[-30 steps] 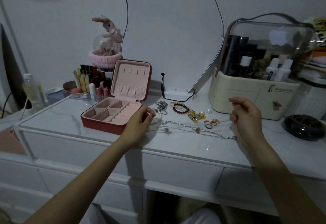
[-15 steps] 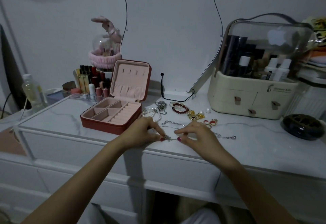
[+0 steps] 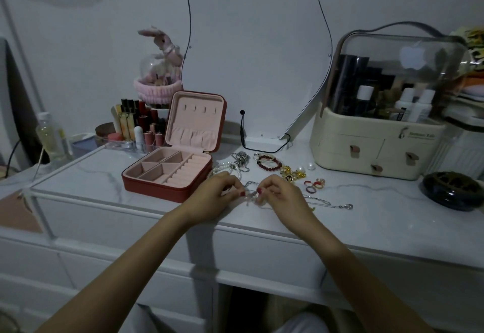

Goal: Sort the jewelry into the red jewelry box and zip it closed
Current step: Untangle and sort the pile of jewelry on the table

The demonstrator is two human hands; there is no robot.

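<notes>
- Pinching a thin silver chain (image 3: 251,193) between left hand (image 3: 214,196) and right hand (image 3: 281,196), fingertips meeting just above the dresser top (image 3: 86,175).
- Sitting open just left of the hands — red jewelry box (image 3: 167,173), lid upright, compartments bare.
- Lying loose behind and right: beaded bracelet (image 3: 268,164), rings (image 3: 314,185).

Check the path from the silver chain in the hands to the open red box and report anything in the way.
Nothing visible blocks it. Both the left hand and right hand pinch the silver chain just right of the red jewelry box, whose lid stands open.
</notes>
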